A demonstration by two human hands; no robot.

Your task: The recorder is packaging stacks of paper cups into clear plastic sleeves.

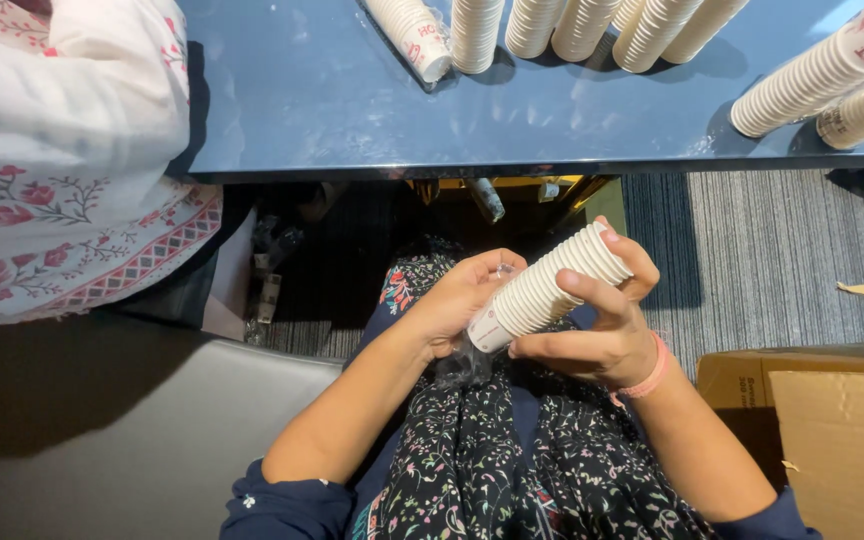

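Over my lap I hold a stack of white paper cups point(544, 288), tilted with its open end up to the right. My right hand point(602, 325) wraps the stack from the right, thumb across its side. My left hand point(457, 300) grips the stack's lower end, where a bit of clear plastic wrap shows. A pink band circles my right wrist.
Several more cup stacks point(562, 25) stand on the dark glossy table point(332, 110) ahead, others lean at the far right point(817, 75). A person in white floral cloth point(62, 150) sits at my left. An open cardboard box point(832, 430) stands at lower right on grey carpet.
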